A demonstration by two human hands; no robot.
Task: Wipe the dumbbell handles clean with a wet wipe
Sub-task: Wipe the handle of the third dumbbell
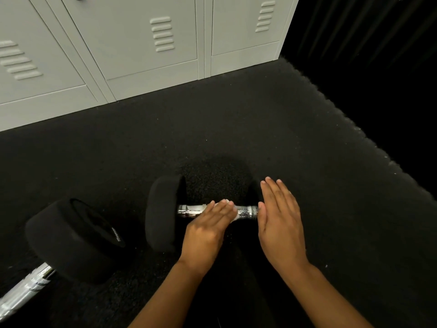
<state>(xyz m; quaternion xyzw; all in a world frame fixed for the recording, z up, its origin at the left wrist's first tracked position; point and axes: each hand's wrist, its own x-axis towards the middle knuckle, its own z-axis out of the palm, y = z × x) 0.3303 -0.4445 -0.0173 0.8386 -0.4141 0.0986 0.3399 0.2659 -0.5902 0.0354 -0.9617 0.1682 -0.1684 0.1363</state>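
Observation:
A black dumbbell lies on the dark floor in front of me, its left head (163, 214) in full view and its chrome handle (192, 210) running left to right. My left hand (208, 230) lies over the middle of the handle with fingers nearly straight, pressing a white wet wipe (234, 217) against it; only small bits of the wipe show. My right hand (280, 221) rests flat, fingers straight, on the dumbbell's right head, which it hides. A second dumbbell lies at the lower left, with one black head (73, 240) and chrome handle (23, 292) visible.
Grey metal lockers (132, 43) stand along the far edge of the black rubber floor (212, 129). A dark wall or curtain (378, 67) runs along the right side.

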